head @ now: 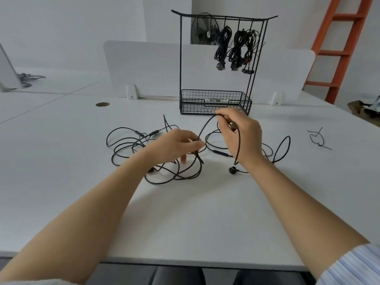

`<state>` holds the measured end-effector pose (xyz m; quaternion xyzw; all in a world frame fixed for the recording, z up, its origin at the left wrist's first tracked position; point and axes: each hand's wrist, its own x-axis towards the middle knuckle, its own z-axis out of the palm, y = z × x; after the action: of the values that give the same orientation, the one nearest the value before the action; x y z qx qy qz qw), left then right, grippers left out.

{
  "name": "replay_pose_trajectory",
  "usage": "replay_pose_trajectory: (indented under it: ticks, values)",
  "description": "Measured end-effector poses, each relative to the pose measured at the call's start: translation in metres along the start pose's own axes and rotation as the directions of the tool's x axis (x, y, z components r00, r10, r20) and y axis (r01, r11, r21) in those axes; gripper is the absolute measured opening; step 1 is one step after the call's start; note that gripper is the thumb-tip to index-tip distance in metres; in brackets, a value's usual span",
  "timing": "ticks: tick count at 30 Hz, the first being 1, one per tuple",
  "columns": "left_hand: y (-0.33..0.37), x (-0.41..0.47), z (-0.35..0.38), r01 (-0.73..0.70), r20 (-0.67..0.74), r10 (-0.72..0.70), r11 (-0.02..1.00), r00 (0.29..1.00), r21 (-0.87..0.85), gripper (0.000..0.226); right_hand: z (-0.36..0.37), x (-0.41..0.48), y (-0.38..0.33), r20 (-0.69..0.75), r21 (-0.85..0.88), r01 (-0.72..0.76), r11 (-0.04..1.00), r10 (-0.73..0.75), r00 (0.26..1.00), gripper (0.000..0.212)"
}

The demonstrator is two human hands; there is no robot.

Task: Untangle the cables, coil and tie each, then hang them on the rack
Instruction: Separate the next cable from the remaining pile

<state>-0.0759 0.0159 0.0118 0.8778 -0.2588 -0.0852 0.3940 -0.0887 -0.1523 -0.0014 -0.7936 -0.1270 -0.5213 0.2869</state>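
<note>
Cables (pixel 174 178), thin, black and matte, lie in a loose tangle of loops on the smooth white table (pixel 185 212), at the centre of view. The left hand (pixel 174 145) pinches one strand between thumb and curled fingers just above the heap. The right hand (pixel 240 138), at 3 o'clock from it, pinches the same strand higher up, so it arcs between them and drapes over the back of the right hand. A round black earbud (pixel 233 170) rests at 6 o'clock of that hand. The black wire rack (pixel 213 97), with a mesh basket base, stands at 12 o'clock. Coiled bundles (pixel 236 48) hang from its top bar. A knotted thin tie (pixel 317 139), probably wire, lies at 3 o'clock, well apart.
</note>
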Motion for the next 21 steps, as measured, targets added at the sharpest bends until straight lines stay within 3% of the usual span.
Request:
replay_pose_trajectory:
  ticks: [3,5,6,10,13,17,21]
  values:
    - [-0.003,0.003,-0.009,-0.029,-0.147,-0.024,0.937,0.989,-0.348,0.018,-0.001,0.0,0.003,-0.003,-0.016,-0.018,1.0,0.018,1.0,0.02]
    - [-0.004,0.003,-0.014,-0.047,-0.153,-0.054,0.809,0.987,-0.586,0.034,0.001,-0.001,0.004,0.009,-0.044,0.005,0.999,-0.004,1.0,0.014]
    - [-0.006,0.003,-0.015,-0.042,-0.14,-0.058,0.783,0.988,-0.621,0.035,0.002,-0.002,0.004,0.021,-0.066,0.023,0.998,-0.022,1.0,0.015]
    - [-0.006,0.001,-0.015,-0.01,-0.074,-0.045,0.792,0.996,-0.611,0.02,0.003,-0.003,0.006,0.058,-0.095,0.018,0.995,-0.012,0.998,0.023]
    - [-0.004,0.002,-0.015,-0.012,-0.075,-0.04,0.807,0.996,-0.591,0.021,0.004,-0.004,0.008,0.088,-0.124,-0.015,0.992,0.026,0.996,0.027]
    - [-0.007,0.004,-0.014,-0.005,-0.135,-0.092,0.807,0.987,-0.591,0.013,0.002,-0.004,0.007,0.086,-0.131,-0.082,0.988,0.094,0.992,0.014]
    - [-0.007,0.003,-0.015,-0.001,-0.096,-0.07,0.802,0.993,-0.597,0.011,-0.001,-0.004,0.005,0.084,-0.126,-0.131,0.983,0.143,0.986,0.011]
